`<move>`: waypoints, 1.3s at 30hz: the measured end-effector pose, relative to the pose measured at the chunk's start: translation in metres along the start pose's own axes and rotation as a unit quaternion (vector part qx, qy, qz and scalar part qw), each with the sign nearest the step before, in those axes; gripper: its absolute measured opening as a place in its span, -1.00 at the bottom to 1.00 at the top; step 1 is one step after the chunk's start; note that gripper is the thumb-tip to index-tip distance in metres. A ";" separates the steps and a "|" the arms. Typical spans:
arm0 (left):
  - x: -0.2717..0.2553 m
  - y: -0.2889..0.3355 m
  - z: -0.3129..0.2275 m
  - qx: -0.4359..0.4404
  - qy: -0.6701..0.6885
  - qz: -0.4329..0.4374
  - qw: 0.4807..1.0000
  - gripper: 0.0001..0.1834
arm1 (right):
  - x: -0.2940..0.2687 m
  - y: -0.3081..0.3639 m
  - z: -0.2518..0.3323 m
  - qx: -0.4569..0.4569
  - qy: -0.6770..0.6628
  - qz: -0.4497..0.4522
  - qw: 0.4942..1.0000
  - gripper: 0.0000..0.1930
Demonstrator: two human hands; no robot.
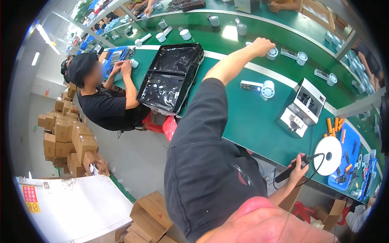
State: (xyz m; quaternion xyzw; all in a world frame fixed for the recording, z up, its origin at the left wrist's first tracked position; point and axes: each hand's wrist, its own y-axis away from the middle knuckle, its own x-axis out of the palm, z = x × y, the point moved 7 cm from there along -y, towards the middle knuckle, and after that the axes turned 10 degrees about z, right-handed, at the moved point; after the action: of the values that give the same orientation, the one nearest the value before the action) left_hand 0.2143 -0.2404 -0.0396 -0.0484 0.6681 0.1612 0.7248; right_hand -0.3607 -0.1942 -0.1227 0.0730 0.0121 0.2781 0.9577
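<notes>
My left arm reaches across the green table (247, 125) to the conveyor. There my left hand (262, 46), fingers curled, is closed over a pale grey device (272, 54) with a round head; its stem is mostly hidden by the hand. My right hand (299, 167) grips a black electric screwdriver (288, 172) near the table's front edge, its cord looping beside it. Between my hands, a similar grey round-headed device (268, 89) lies on the table. Its stem has an exposed board with a small light lit.
A white machine (302, 107) stands right of the table device. Beyond it are a white reel (328, 156), orange-handled tools and a blue tray (349, 141). Left is a black tray (170, 77) with shiny film. A co-worker (103, 97) sits farther left. More devices line the conveyor (227, 50).
</notes>
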 end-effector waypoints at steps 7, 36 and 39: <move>-0.096 0.154 -0.035 -0.032 0.177 -0.139 0.974 -0.24 | -0.001 0.000 -0.003 0.006 -0.001 0.013 1.000 -0.76; 0.053 0.336 -0.234 0.015 0.506 -0.126 0.853 -0.60 | -0.003 0.003 0.005 0.037 -0.003 0.006 0.999 -0.78; 0.054 0.336 -0.236 -0.013 0.501 -0.109 0.859 -0.67 | -0.002 0.005 0.006 0.039 0.004 0.005 0.999 -0.78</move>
State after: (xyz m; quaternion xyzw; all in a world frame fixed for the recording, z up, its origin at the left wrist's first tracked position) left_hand -0.1080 0.0182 -0.0685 -0.2045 0.9291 0.0444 0.3048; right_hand -0.3644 -0.1922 -0.1164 0.1093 0.0268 0.2825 0.9526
